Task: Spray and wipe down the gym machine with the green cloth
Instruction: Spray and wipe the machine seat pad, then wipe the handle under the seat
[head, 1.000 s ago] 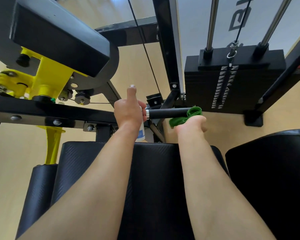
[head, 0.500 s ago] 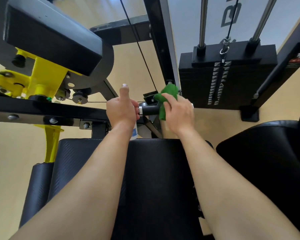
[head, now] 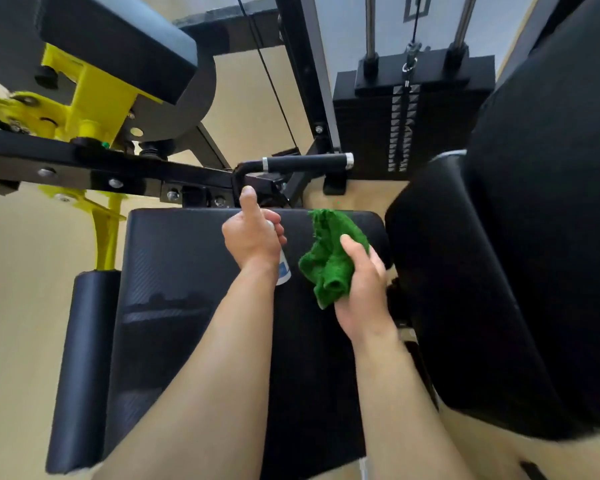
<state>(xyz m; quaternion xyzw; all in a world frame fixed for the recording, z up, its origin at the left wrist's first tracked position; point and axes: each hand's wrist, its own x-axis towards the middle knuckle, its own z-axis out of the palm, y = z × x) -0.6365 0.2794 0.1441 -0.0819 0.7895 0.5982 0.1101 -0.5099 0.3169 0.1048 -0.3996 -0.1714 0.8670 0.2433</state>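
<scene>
My left hand [head: 252, 237] is closed around a small white spray bottle [head: 284, 270] with a blue label, thumb sticking up; most of the bottle is hidden by the hand. My right hand [head: 362, 285] holds the bunched green cloth [head: 328, 258] just above the black seat pad [head: 187, 306] of the gym machine. Both hands hover over the far end of the pad. Beyond them the black handle bar [head: 305, 162] with chrome end caps sticks out to the right, free of both hands.
A black backrest pad [head: 499, 271] rises at the right. The weight stack [head: 409, 126] with guide rods stands behind the handle. A yellow bracket [head: 90, 98] and black frame beam [head: 101, 168] cross the left side. A roller pad [head: 84, 358] flanks the seat's left.
My right hand has pulled the green cloth off the handle bar and back over the seat pad. My left hand with the bottle has also drawn back from the bar.
</scene>
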